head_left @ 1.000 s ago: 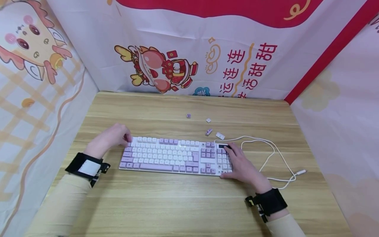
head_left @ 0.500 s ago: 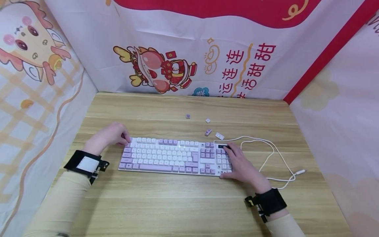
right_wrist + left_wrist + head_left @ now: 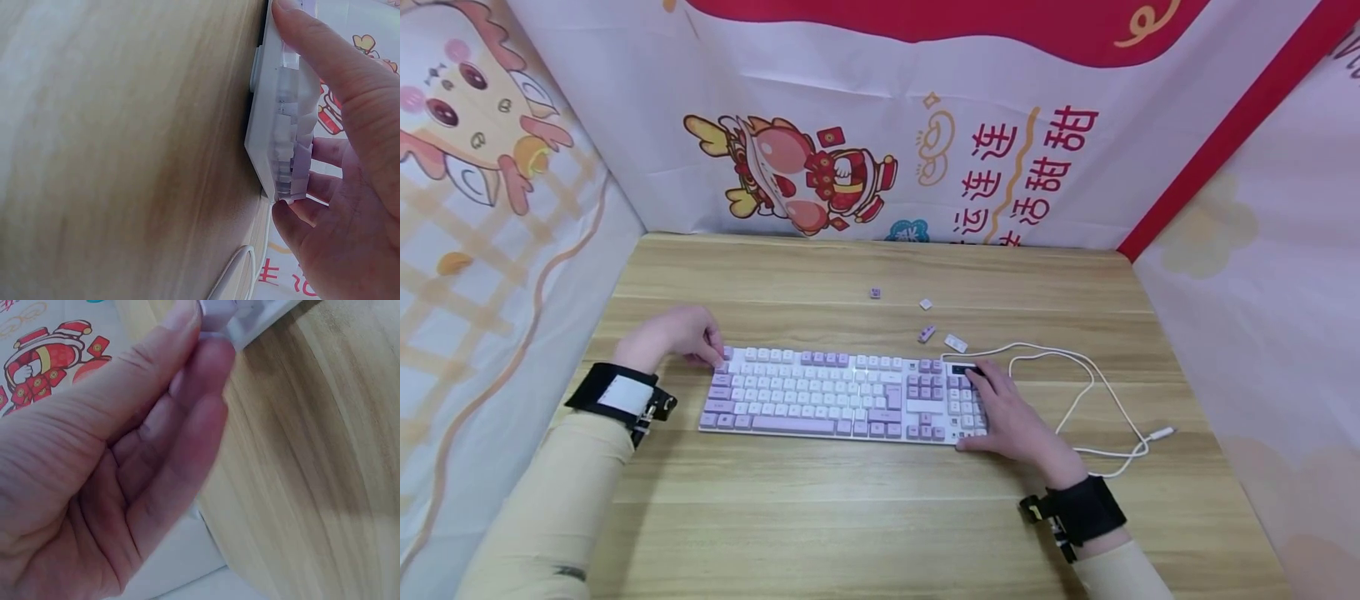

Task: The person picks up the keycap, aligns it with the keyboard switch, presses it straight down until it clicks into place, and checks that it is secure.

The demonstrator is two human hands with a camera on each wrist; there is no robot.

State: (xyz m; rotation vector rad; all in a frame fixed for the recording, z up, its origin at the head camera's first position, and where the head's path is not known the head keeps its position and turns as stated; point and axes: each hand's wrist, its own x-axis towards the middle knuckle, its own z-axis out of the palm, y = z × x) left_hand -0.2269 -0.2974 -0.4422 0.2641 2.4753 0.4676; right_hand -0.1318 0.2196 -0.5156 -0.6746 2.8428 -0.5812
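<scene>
A white keyboard (image 3: 816,398) with white and purple keycaps lies across the wooden table. At its back left corner, the thumb and finger of my left hand (image 3: 688,335) pinch a purple keycap (image 3: 216,311), seen at the top of the left wrist view. It sits at the keyboard's edge; whether it is seated cannot be told. My right hand (image 3: 1013,421) grips the keyboard's right end, thumb on the front edge and fingers over the number keys. In the right wrist view, the right hand (image 3: 356,156) spans that end, hiding some keys.
Behind the keyboard lie loose keycaps: a small purple one (image 3: 876,293), a small white one (image 3: 926,304), a longer purple one (image 3: 927,334) and a long white one (image 3: 956,342). A white cable (image 3: 1093,367) loops at the right. Printed cloth (image 3: 835,75) borders the table (image 3: 820,517).
My left hand has shifted slightly left and toward the front along the keyboard's left edge, and a purple corner key shows beside it. The right hand stays in place.
</scene>
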